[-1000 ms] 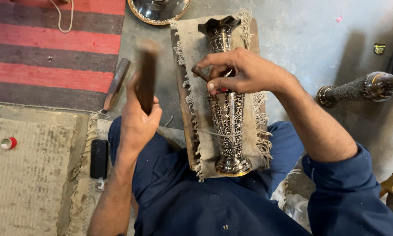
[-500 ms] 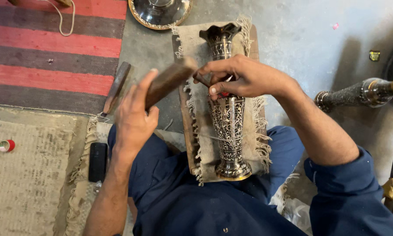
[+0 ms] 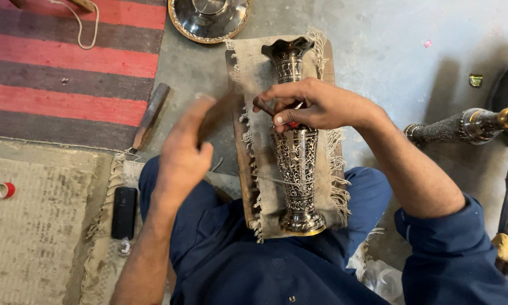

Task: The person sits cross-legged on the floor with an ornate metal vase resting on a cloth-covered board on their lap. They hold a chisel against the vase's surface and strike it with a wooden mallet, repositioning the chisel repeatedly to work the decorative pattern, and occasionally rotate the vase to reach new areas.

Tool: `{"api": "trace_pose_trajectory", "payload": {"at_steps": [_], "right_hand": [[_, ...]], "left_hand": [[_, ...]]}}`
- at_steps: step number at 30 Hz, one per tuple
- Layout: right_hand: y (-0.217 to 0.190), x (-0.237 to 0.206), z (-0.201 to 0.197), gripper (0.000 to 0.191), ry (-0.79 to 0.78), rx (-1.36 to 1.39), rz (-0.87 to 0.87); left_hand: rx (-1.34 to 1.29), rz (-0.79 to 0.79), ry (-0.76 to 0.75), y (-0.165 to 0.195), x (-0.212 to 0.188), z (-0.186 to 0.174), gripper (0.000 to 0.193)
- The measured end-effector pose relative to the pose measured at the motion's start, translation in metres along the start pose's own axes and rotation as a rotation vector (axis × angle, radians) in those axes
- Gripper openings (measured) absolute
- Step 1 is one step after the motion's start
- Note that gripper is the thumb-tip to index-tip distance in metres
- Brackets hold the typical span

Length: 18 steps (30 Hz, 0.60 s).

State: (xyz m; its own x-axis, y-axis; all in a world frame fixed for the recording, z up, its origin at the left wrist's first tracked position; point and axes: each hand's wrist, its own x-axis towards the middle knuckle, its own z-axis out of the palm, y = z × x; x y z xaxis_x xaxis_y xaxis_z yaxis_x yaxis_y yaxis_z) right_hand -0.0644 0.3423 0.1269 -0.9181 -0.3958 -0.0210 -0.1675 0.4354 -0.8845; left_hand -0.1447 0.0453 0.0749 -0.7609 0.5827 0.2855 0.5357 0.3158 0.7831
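Note:
An engraved metal vase lies lengthwise on a fringed cloth over a wooden board across my lap, mouth pointing away from me. My right hand rests on the vase's upper body and pinches a short dark chisel against the metal. My left hand is just left of the board, closed around a wooden mallet that is blurred by motion, its head close to the chisel's end.
A round metal dish sits beyond the board. A wooden-handled tool lies on the concrete beside a red striped rug. A black phone and a small tape roll are at left. Another ornate metal stem is at right.
My left hand has swung the wooden mallet from upright down and rightward toward the chisel. My right hand and the vase have stayed in place.

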Motion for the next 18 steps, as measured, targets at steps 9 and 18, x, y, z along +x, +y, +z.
{"api": "trace_pose_trajectory", "payload": {"at_steps": [9,18], "right_hand": [[-0.009,0.011,0.003,0.044,0.004,-0.026,0.087],[-0.017,0.012,0.005,0.044,0.016,-0.157,0.168]], "left_hand": [[-0.177,-0.177,-0.070,-0.007,-0.016,0.015,0.075],[0.038,0.076,0.064,-0.007,-0.023,0.012,0.075]]}}
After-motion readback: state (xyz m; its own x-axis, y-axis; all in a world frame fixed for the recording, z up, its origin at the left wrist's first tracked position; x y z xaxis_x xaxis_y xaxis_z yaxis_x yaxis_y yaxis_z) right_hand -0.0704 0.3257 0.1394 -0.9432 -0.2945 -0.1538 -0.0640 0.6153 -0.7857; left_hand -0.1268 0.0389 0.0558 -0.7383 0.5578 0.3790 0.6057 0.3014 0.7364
